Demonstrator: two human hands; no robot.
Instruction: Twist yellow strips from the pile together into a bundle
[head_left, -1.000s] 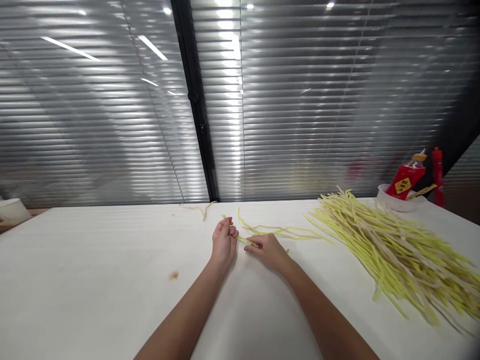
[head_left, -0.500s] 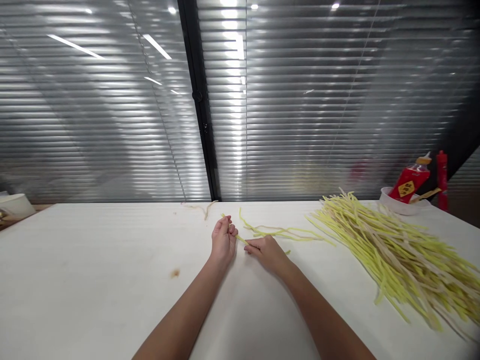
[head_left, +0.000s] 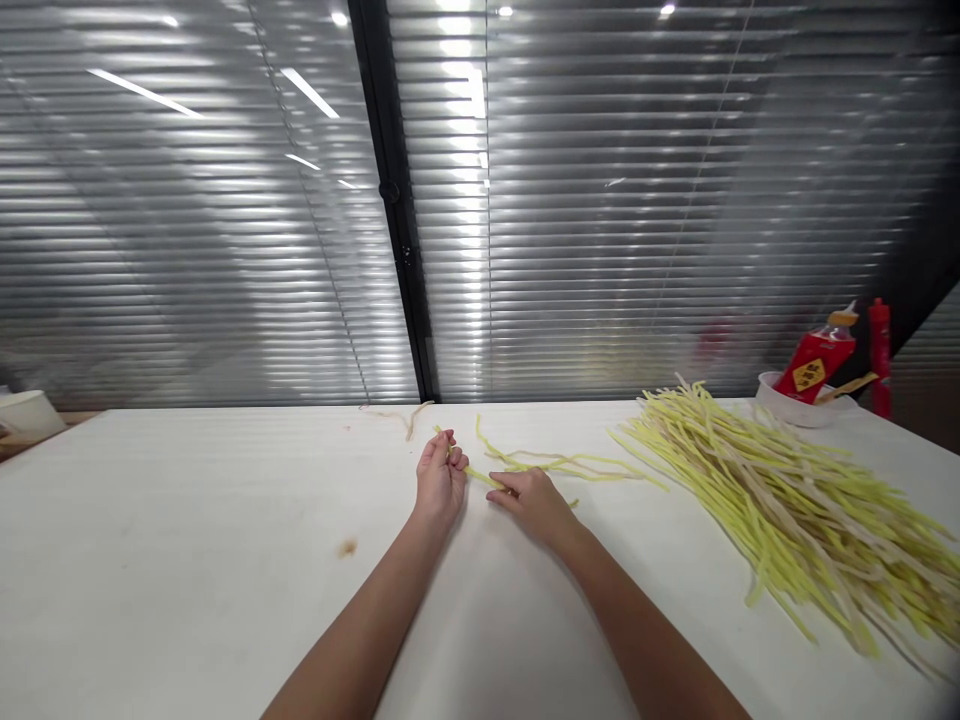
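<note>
Both hands pinch one yellow stalk; stalk pile lies right

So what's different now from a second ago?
Very little. The left hand has edged slightly away along the yellow strand, which both it and the right hand still pinch. The big pile of strands and the loose strands on the table haven't moved.
</note>
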